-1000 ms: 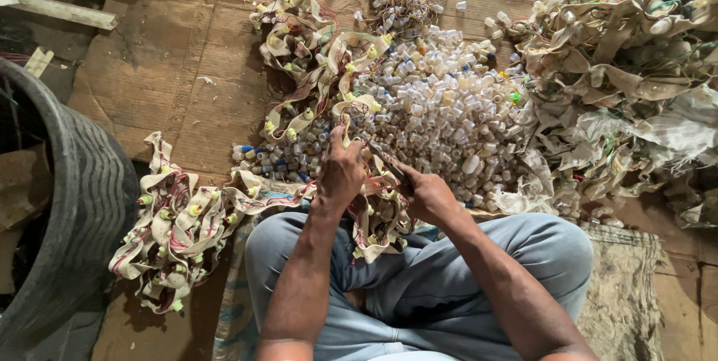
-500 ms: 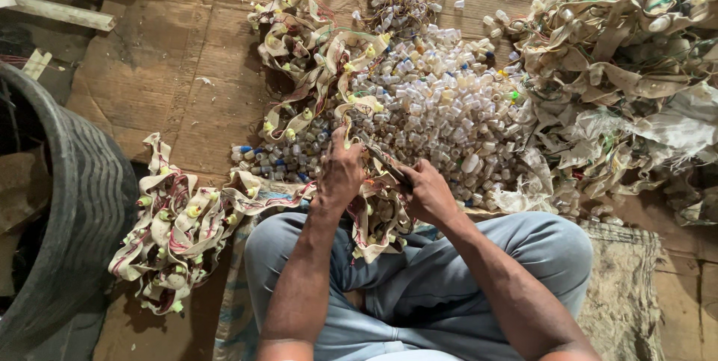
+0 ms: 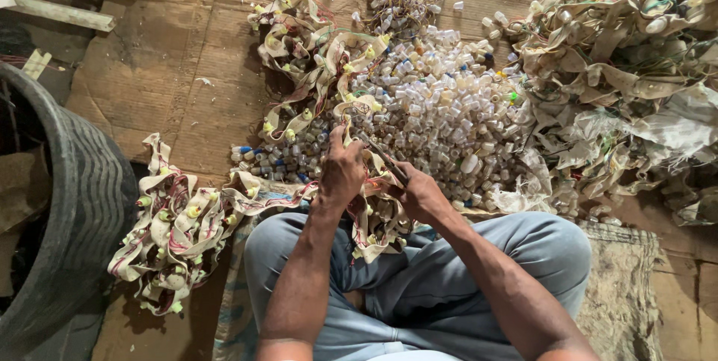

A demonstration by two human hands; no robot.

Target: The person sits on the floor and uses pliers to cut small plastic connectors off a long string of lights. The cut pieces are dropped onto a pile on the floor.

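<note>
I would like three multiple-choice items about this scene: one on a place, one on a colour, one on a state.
1. Where does the black tub stand?
A. at the person's left
B. at the person's right
C. on the lap

2. What colour are the trousers?
A. red
B. light blue-grey
C. black

3. What is the left hand doing?
A. resting on the knee
B. hanging free
C. gripping the cloth strip

A: the tub fills the left edge. B: both legs show pale blue-grey. C: its fingers close on the strip, while the right hand holds a thin dark tool.

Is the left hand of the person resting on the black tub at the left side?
No: the left hand grips a cloth strip with small sockets over the lap, far from the black tub.
</note>
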